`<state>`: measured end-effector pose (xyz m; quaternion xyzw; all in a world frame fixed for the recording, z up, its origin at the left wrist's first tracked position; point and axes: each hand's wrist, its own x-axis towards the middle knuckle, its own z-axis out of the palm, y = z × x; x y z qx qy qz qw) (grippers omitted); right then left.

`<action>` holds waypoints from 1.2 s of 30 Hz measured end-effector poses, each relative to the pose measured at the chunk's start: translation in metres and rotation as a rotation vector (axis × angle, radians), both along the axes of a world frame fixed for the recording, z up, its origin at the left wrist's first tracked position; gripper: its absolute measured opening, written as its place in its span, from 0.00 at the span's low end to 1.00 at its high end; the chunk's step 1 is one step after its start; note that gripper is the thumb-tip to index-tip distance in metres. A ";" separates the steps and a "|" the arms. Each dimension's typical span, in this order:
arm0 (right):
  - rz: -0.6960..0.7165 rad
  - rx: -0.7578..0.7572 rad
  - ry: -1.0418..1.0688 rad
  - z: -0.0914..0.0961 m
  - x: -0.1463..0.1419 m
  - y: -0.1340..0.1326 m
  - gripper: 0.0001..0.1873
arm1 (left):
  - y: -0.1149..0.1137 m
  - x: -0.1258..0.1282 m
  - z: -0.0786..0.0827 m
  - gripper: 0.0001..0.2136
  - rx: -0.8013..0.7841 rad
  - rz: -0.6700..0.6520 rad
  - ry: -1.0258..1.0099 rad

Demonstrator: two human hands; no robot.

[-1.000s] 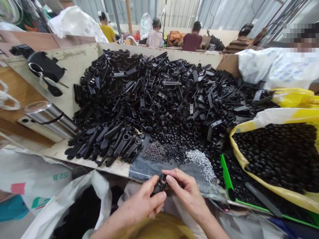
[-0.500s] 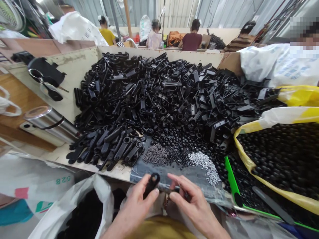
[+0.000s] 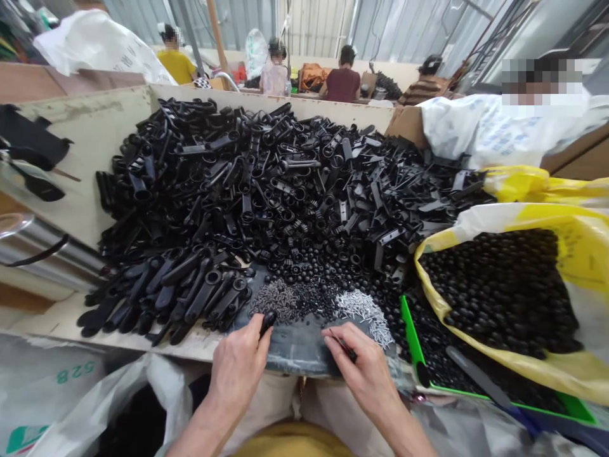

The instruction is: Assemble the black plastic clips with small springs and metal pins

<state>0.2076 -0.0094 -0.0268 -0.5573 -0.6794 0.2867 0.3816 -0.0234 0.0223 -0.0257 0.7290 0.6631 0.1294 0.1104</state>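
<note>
A long work bench with a pale board wall (image 3: pixel 85 108) fills the view, and on it at 12 o'clock lies a big heap of black plastic handles (image 3: pixel 266 190). At 3 o'clock stands a yellow-printed sack (image 3: pixel 566 254) full of round black beads (image 3: pixel 495 285), and at 4 o'clock a green tray (image 3: pixel 410 336) holds more of them. Near the centre, on a dark plastic sheet (image 3: pixel 297 352), are a small heap of grey screws (image 3: pixel 278 299) and a small heap of silver pins (image 3: pixel 362 314).

At 7 o'clock the left hand (image 3: pixel 240 362) is closed and pinches a black plastic part (image 3: pixel 267 324) above the sheet. At 5 o'clock the right hand (image 3: pixel 366 374) is also closed and grasps a thin dark piece (image 3: pixel 349 349), too small to tell its exact shape. The step in hand seems to be fitting small parts by hand, so the next move calls for a steady pinch on both pieces. Compared with the earlier frame, the hands are now apart, not close around one part.
</note>
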 end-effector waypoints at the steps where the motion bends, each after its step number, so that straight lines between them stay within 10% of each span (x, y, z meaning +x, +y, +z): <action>1: -0.005 0.005 -0.014 0.001 0.000 0.002 0.13 | 0.001 -0.001 -0.001 0.08 0.001 -0.008 -0.004; 10: 0.003 0.044 -0.312 0.000 -0.021 0.030 0.15 | -0.002 -0.007 -0.001 0.10 -0.015 -0.029 -0.234; 20: -0.033 -0.066 0.091 0.004 -0.032 0.024 0.09 | -0.021 0.013 0.027 0.22 -0.631 0.351 -1.378; 26: -0.033 -0.274 0.458 0.012 -0.049 0.013 0.14 | -0.026 0.016 0.027 0.22 -0.674 0.304 -1.463; 36: -0.004 -0.201 0.487 0.007 -0.052 0.007 0.09 | -0.030 0.021 0.035 0.25 -0.636 0.359 -1.477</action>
